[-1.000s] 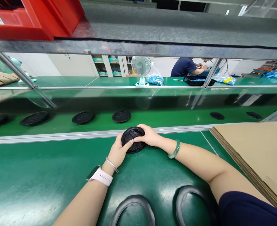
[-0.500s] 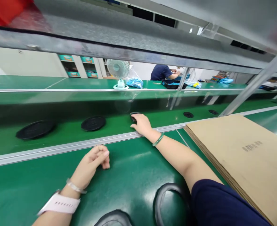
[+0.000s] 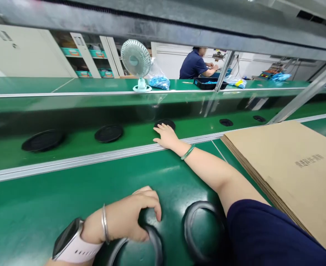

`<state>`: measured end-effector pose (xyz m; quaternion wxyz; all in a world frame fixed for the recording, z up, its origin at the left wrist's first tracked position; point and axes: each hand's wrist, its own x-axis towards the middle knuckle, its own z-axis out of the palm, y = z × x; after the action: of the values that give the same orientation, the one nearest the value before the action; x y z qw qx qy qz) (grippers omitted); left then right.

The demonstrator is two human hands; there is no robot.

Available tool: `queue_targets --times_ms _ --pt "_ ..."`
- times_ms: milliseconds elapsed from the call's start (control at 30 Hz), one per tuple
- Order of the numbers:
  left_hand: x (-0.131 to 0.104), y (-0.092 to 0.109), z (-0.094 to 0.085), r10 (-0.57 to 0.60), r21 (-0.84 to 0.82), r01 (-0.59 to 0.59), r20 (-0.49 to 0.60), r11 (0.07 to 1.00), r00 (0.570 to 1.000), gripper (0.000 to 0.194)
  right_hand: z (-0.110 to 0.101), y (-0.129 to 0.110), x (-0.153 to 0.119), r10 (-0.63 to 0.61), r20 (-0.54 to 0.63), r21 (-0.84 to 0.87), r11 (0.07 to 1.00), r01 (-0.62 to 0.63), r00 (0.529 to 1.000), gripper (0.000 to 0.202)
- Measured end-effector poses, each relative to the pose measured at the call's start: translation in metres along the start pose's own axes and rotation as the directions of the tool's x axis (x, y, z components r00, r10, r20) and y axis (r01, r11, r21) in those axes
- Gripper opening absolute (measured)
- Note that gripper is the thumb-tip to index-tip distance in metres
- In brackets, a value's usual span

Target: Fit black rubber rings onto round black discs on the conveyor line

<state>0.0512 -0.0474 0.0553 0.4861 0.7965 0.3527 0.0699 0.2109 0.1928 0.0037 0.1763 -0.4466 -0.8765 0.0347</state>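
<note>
Over the green belt, my right hand has its fingers spread at the near edge of a round black disc, partly covering it. My left hand is curved with thumb and fingers apart, just above a black ring on the green table. Nothing is between its fingers. A second black ring lies to the right of it, partly shadowed beside my right arm. Two more black discs sit on the belt to the left, a large one and a smaller one.
Stacked cardboard covers the right side of the table. Two small black pieces lie farther right on the belt. Beyond stand a fan, a bag of blue parts and a seated person. A metal post slants at right.
My left hand has moved right and down to the near ring, and its fingers have opened. My right hand's fingers have spread over the disc, which now lies flat. The view has tilted downward.
</note>
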Motion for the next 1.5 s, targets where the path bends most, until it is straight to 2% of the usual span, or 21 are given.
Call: queue_targets --times_ms 67,133,167,233,267,300,367,600,667,733,800,933,967,1033,1133,1167,1233,1300,1367,1433,1500 --pt "0.001 -0.008 -0.003 -0.009 -0.008 0.008 -0.097 1.0 0.995 0.028 0.001 0.001 -0.001 0.004 -0.002 0.022 1.0 -0.003 1.0 0.061" --pt "0.002 -0.023 -0.008 -0.04 -0.018 0.036 -0.314 0.999 0.948 0.025 0.002 0.002 -0.001 0.013 -0.004 0.04 0.999 -0.013 1.0 0.06" --pt "0.002 -0.032 -0.012 -0.061 -0.023 0.057 -0.454 0.998 0.889 0.023 0.002 0.002 -0.001 0.016 -0.005 0.046 0.999 -0.016 1.0 0.06" --pt "0.003 -0.052 -0.019 -0.094 -0.037 0.095 -0.693 0.995 0.715 0.021 0.003 0.003 -0.001 0.013 -0.008 0.052 0.999 -0.012 1.0 0.06" --pt "0.003 -0.061 -0.021 -0.109 -0.051 0.108 -0.765 0.993 0.635 0.021 0.003 0.003 -0.001 0.009 -0.009 0.053 0.999 -0.009 1.0 0.06" --pt "0.002 -0.068 -0.024 -0.127 -0.071 0.118 -0.807 0.99 0.577 0.023 0.003 0.003 -0.001 0.004 -0.009 0.054 0.999 -0.003 1.0 0.06" --pt "0.002 -0.076 -0.027 -0.165 -0.117 0.122 -0.831 0.986 0.531 0.028 0.003 0.004 0.0 -0.004 -0.005 0.057 0.998 0.004 1.0 0.06" --pt "-0.001 -0.065 -0.029 -0.079 -0.047 0.076 -0.858 0.996 0.507 0.039 0.002 0.003 0.0 -0.002 -0.014 0.093 0.996 0.003 1.0 0.059" --pt "-0.005 -0.062 -0.031 -0.07 -0.07 0.019 -0.875 0.997 0.479 0.043 0.001 0.003 0.0 0.004 -0.008 0.091 0.996 -0.004 1.0 0.059" --pt "-0.01 -0.06 -0.033 -0.028 -0.064 -0.058 -0.876 0.996 0.481 0.046 0.001 0.004 0.0 0.008 -0.009 0.089 0.996 -0.007 1.0 0.059" --pt "-0.011 -0.056 -0.033 0.043 -0.01 -0.091 -0.829 0.996 0.558 0.051 0.002 0.005 0.0 0.004 -0.017 0.098 0.995 -0.002 1.0 0.059" --pt "-0.001 -0.042 -0.024 0.13 0.212 -0.015 -0.54 0.977 0.832 0.066 0.004 0.004 0.0 0.009 -0.047 0.102 0.995 -0.004 0.999 0.058" --pt "0.002 -0.04 -0.021 0.132 0.268 -0.001 -0.471 0.963 0.872 0.07 0.004 0.004 0.0 0.013 -0.06 0.097 0.995 -0.007 0.998 0.057" --pt "0.006 -0.041 -0.016 0.145 0.344 0.007 -0.414 0.939 0.899 0.068 0.001 0.008 0.004 0.041 -0.097 0.095 0.995 -0.032 0.994 0.053" --pt "0.006 -0.055 -0.017 0.192 0.348 -0.022 -0.462 0.937 0.866 0.028 -0.016 0.032 0.012 0.154 -0.17 0.073 0.987 -0.144 0.973 0.044" --pt "0.005 -0.061 -0.019 0.186 0.309 -0.027 -0.499 0.951 0.846 0.022 -0.024 0.046 0.013 0.208 -0.207 0.054 0.978 -0.201 0.956 0.041" --pt "0.002 -0.071 -0.025 0.089 0.14 -0.003 -0.617 0.99 0.782 0.029 -0.043 0.081 0.009 0.323 -0.289 0.01 0.942 -0.334 0.901 0.039" --pt "-0.001 -0.076 -0.03 -0.083 -0.113 0.001 -0.725 0.994 0.684 0.042 -0.059 0.117 -0.002 0.453 -0.368 -0.01 0.872 -0.49 0.812 0.039" --pt "-0.003 -0.077 -0.033 -0.247 -0.353 -0.056 -0.751 0.934 0.612 0.052 -0.067 0.148 -0.015 0.583 -0.418 0.001 0.767 -0.642 0.696 0.039" --pt "-0.002 -0.077 -0.035 -0.333 -0.501 -0.121 -0.717 0.857 0.612 0.057 -0.067 0.171 -0.023 0.691 -0.439 0.029 0.65 -0.76 0.574 0.038" --pt "0.0 -0.079 -0.036 -0.371 -0.563 -0.134 -0.686 0.815 0.625 0.062 -0.064 0.185 -0.027 0.758 -0.453 0.052 0.548 -0.835 0.469 0.037"
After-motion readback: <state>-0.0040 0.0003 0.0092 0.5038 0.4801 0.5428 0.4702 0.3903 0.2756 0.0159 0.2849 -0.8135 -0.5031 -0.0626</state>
